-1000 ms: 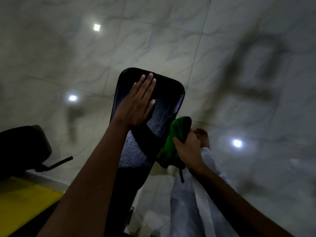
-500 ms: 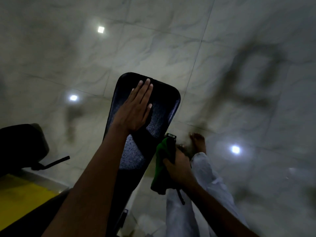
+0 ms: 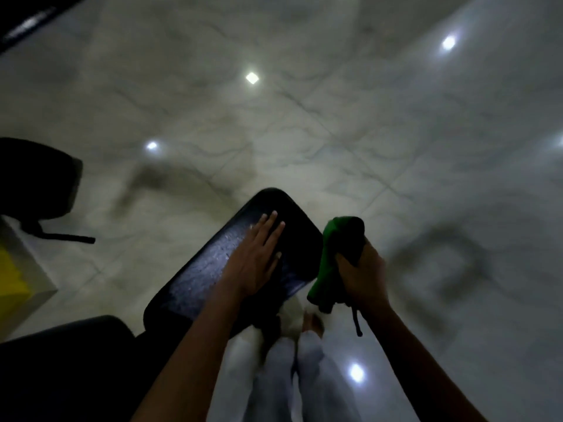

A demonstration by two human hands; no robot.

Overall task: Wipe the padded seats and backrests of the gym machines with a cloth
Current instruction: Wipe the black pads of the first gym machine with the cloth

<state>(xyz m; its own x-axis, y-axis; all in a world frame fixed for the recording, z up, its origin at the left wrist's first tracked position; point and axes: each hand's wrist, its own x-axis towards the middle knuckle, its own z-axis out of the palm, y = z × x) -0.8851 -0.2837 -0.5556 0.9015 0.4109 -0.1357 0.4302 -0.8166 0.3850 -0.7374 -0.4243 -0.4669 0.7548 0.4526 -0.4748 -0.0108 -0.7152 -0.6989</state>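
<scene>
Item one, surroundings: I see a pale marbled tile floor point(image 3: 304, 132) filling most of the view, with bright spots of reflected light on it. At far left I log a second black pad point(image 3: 36, 181) on a dark bracket, well apart from the work. Below it sits a yellow block point(image 3: 12, 278) with a pale side face. A dark mass point(image 3: 67, 367) fills the lower left corner; I cannot tell what it is. A dark bar crosses the upper left corner.

Item two, task things: the black padded seat point(image 3: 213, 269) lies tilted across the middle, its rounded far end over bare floor. Its surface glistens with fine speckles. My left hand point(image 3: 256, 260) lies flat on it, fingers straight and together. My right hand point(image 3: 362, 269) clutches the bunched green cloth point(image 3: 329, 260) just beside the pad's right edge, off the pad. A dark cord hangs from that fist.

Item three, obstructions: my own legs in light trousers point(image 3: 289, 376) and a bare foot point(image 3: 312, 322) stand below the pad's near edge.

Item four, room: open floor lies beyond the pad's far end and to its right.
</scene>
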